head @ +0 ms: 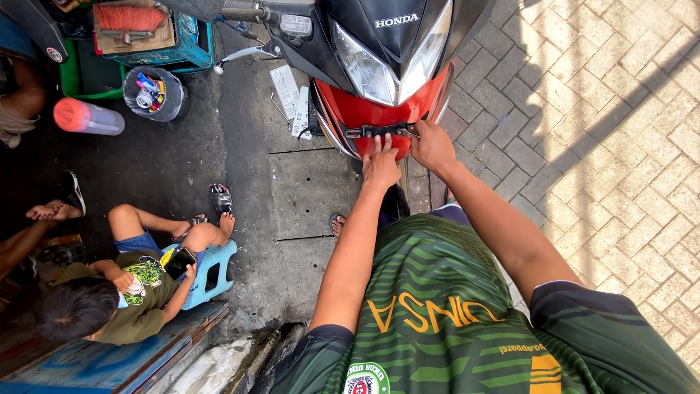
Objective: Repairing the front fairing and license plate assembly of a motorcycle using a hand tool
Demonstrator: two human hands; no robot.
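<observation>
Right, both hands work at the front of a motorcycle, on its red front fender, which sits just below the black headlight cowl. The left hand presses flat on the fender's lower edge, fingers spread and extended, not closed around anything. The right hand sits just beside it on the fender's right side, fingers curled against a dark metal bracket that runs across the fender; whether it pinches a bolt or small tool there I cannot tell. Judgement: steadying looks like the job of the left hand, so it should keep even pressure so the fender does not shift while the right hand works at the bracket end. Left of the fender, on the concrete, lie white plastic panels. Further left of the fender a person sits on a blue plastic stool holding a phone. A round tub of small parts stands well left of the fender.
</observation>
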